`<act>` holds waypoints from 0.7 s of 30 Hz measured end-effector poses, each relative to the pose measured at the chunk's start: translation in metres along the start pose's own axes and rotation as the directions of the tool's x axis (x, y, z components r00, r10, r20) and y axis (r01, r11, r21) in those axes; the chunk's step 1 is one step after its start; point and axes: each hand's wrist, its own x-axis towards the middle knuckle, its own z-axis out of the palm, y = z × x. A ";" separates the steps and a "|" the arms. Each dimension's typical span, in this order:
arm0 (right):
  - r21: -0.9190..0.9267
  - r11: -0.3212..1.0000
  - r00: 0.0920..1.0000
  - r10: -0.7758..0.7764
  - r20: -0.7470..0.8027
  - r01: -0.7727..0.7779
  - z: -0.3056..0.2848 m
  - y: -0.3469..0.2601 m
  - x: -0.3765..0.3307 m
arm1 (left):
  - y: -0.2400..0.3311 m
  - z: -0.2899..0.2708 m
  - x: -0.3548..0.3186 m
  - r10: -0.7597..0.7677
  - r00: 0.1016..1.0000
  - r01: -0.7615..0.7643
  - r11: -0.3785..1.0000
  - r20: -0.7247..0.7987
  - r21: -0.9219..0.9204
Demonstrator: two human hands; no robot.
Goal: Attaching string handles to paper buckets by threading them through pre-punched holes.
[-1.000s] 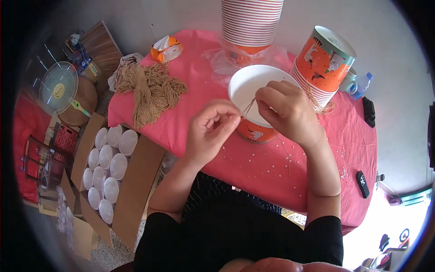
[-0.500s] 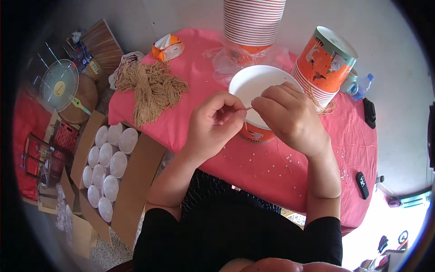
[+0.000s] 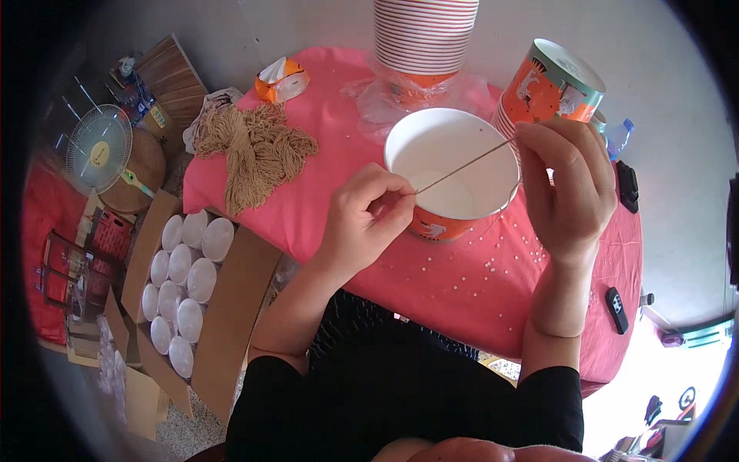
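A thin brown string (image 3: 466,165) stretches taut and slanted over the mouth of a paper bucket (image 3: 439,229), orange outside and white inside. One end sits pinched between the thumb and forefinger of my left hand (image 3: 363,219), close to the bucket's front left rim. Higher and to the right, my right hand (image 3: 571,185) pinches the string at its fingertips, with its other fingers loosely curled. A slack piece of string also runs by the bucket's right rim; whether it passes through the wall cannot be made out.
A tall stack of buckets (image 3: 426,35) stands behind, and another stack (image 3: 554,85) at right. A bundle of brown strings (image 3: 258,158) lies left on the pink tablecloth (image 3: 339,108). White dots are scattered in front. A carton (image 3: 231,316) of clear cups stands lower left; a remote (image 3: 616,310) lies right.
My right hand has moved up and right, away from my left hand, drawing the string out straight between them. My left hand has stayed nearly in place.
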 end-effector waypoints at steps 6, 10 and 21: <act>0.015 0.986 0.977 0.160 0.143 -0.164 0.003 -0.003 -0.003 | -0.009 0.000 -0.006 -0.021 0.993 0.001 0.986 -0.113 -0.168; 0.079 0.970 0.966 0.219 0.138 -0.231 0.003 -0.001 -0.004 | 0.016 0.004 -0.017 0.148 0.986 -0.155 0.983 0.071 0.100; 0.706 0.412 0.763 0.580 0.283 -0.576 -0.015 -0.007 -0.001 | -0.013 -0.013 0.019 -0.140 0.990 0.141 0.978 -0.016 0.152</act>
